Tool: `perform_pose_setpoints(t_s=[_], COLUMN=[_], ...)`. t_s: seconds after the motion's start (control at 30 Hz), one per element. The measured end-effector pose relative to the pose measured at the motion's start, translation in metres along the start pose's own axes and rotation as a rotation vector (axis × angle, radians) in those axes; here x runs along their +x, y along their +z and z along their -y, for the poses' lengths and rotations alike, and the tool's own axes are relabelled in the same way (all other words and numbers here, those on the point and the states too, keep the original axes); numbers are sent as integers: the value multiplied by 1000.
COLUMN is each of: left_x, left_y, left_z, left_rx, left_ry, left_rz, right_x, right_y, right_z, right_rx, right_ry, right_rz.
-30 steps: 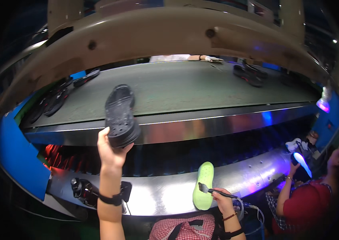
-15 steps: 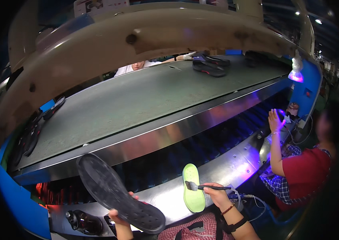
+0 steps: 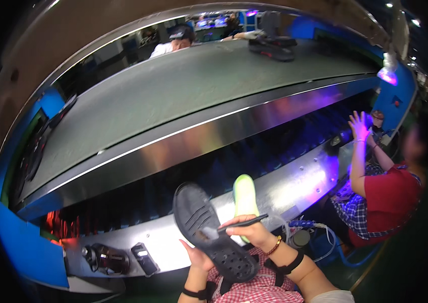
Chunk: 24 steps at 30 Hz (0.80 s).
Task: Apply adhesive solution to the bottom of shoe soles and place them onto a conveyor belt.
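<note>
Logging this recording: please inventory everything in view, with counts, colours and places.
Belt: 1, green, upper middle
Ledge: 1, silver, below belt
Footwear: count unclear, black, belt's ends
Bottle: 1, dark, ledge's left
Device: 1, black, beside bottle
Narrow piece: 1, lime, over ledge
Panels: 2, blue, both sides
Lamp: 1, glowing purple, upper right
Co-worker: 1, red top, right
Person: 1, white top, beyond belt
Garment: 1, red check, lower middle
Holed sole: 1, black, lower middle
Brush: 1, black handle, against sole
Left hand: 1, bare, at sole's edge
Right hand: 1, bare, gripping brush
</note>
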<state>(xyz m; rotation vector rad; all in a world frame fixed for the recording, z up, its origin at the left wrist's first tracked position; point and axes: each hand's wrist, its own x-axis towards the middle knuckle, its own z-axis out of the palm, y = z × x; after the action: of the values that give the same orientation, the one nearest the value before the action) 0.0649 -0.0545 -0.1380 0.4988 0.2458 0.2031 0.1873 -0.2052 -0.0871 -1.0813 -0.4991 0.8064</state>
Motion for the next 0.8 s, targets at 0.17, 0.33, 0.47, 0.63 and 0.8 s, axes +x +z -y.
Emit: perform_pose_setpoints(t_s=[0.17, 0.33, 0.47, 0.63, 0.8], left_x=[0, 1, 0, -2, 2], left_y=[4, 10, 19, 23, 16], left_z=[4, 0, -2, 1, 2], left_rx=[-112, -179, -203, -175, -111], left_ry=[-88, -96, -115, -94, -70], left_rz=[101, 276, 229, 128, 201], right_x=[20, 33, 45, 60, 74], right_y=[10, 15, 15, 14, 13], right_z=[-1, 5, 9, 7, 8], right_rx=[-9, 34, 8, -34, -48], right_ry=[-7, 38, 30, -72, -108], right_rz=[-66, -155, -180, -153, -137])
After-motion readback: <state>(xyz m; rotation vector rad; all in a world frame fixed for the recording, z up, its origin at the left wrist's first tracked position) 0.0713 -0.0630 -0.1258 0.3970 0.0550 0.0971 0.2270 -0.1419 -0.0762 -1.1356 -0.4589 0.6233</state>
